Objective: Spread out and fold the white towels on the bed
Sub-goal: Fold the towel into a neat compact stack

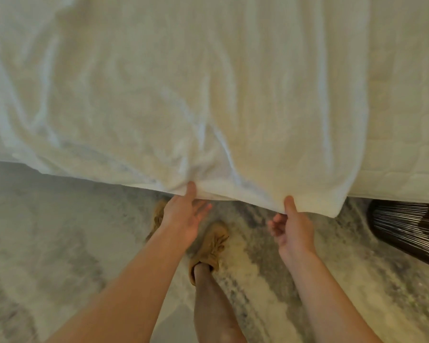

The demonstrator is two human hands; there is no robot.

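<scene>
A large white towel [174, 95] lies spread and wrinkled over the bed, its near edge hanging past the bed's front edge. My left hand [183, 216] pinches that near edge around its middle, thumb on top and fingers underneath. My right hand [292, 226] pinches the same edge close to the towel's right corner, thumb up against the cloth. Both arms reach forward from below. The far end of the towel runs out of view at the top.
The bed's white quilted cover [404, 120] shows to the right of the towel. A dark ribbed basket [411, 229] stands on the floor at the right by the bed. Grey mottled carpet [60, 243] lies below, with my feet in tan shoes [211, 246] near the bed edge.
</scene>
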